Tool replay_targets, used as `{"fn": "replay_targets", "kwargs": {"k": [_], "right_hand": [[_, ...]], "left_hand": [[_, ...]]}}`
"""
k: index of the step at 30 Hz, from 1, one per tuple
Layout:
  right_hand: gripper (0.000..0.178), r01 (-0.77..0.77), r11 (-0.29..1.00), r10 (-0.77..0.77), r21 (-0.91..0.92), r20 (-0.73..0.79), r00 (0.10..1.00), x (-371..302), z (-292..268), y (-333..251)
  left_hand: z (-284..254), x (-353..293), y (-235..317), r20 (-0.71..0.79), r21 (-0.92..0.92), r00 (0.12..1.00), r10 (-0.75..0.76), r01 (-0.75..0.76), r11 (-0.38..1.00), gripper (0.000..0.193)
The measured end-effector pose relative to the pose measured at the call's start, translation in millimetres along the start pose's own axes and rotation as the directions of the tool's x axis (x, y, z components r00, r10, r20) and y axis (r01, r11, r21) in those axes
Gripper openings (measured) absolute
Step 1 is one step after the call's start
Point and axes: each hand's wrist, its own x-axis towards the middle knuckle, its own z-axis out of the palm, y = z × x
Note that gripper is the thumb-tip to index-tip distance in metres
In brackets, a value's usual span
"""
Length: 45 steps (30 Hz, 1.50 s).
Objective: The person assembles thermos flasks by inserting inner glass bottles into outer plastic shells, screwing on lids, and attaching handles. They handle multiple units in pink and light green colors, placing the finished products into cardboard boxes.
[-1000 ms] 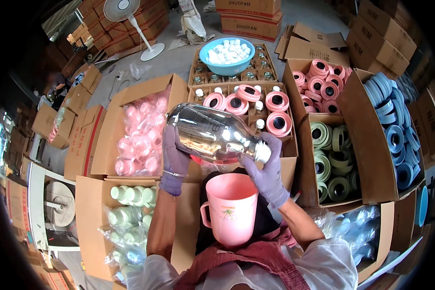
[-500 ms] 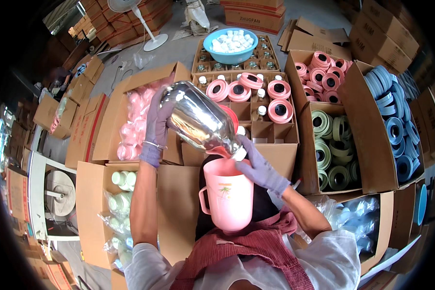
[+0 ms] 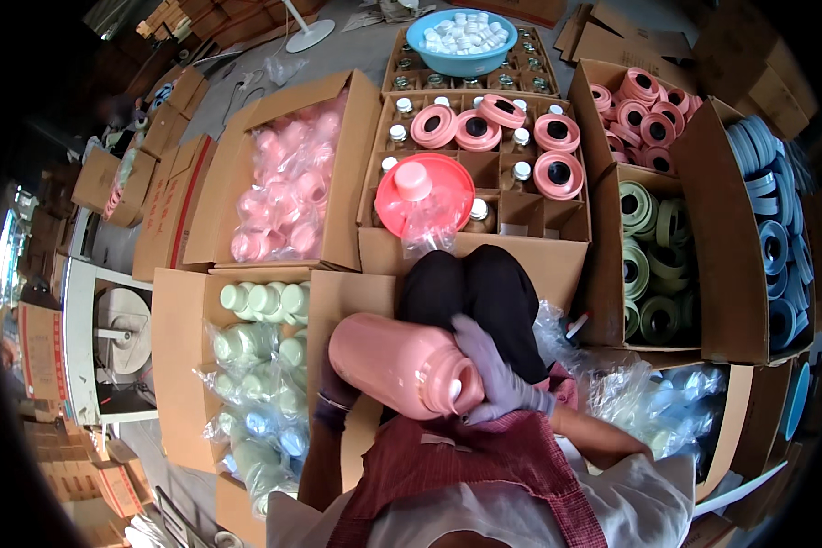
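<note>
A pink flask body (image 3: pixel 397 361) lies tilted over my lap, its open mouth (image 3: pixel 455 388) turned to the lower right. Something small and white shows inside that mouth. My left hand (image 3: pixel 335 384), in a purple-grey glove, holds the body's left end from below, its fingers mostly hidden. Gloved too, my right hand (image 3: pixel 500 379) is wrapped against the mouth end. Beyond my knees, a red round tray (image 3: pixel 447 192) rests on a divided carton (image 3: pixel 484 251), with a pink cup (image 3: pixel 413 181) and clear plastic on it.
Around me stand cartons of bagged pink parts (image 3: pixel 288 201), bagged green parts (image 3: pixel 247 342), pink rings (image 3: pixel 635 132), green rings (image 3: pixel 644 265), blue rings (image 3: pixel 772 247) and bagged blue parts (image 3: pixel 680 411). A blue basin (image 3: pixel 461 62) of white caps sits at the far side.
The silvery liner no longer shows outside the pink body. The body has gone from upright to tipped on its side, with both hands lowered onto it. The view has shifted.
</note>
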Motion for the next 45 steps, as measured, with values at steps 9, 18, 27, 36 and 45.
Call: {"fn": "replay_targets", "kwargs": {"k": [9,18,27,36,45], "right_hand": [[0.089,-0.02,0.999,0.003,0.051,0.32,0.947,165,-60,-67],[0.073,-0.113,0.978,0.052,-0.175,-0.322,0.945,195,-83,-92],[0.067,-0.057,0.972,0.011,-0.227,-0.198,0.98,211,-82,-53],[0.076,-0.024,0.988,0.042,-0.154,0.116,0.992,215,-85,-54],[0.103,-0.086,0.996,0.081,-0.022,-0.187,0.979,184,-115,-47]], "left_hand": [[3,50,137,0.264,-0.09,0.964,-0.04,0.066,0.994,0.084],[91,148,70,0.191,-0.194,0.973,0.128,-0.09,0.977,0.08],[97,161,47,0.208,-0.218,0.972,0.107,-0.06,0.974,0.077],[87,161,48,0.222,-0.241,0.966,0.133,-0.078,0.968,0.073],[84,175,44,0.166,-0.222,0.978,0.129,-0.09,0.971,0.069]]}}
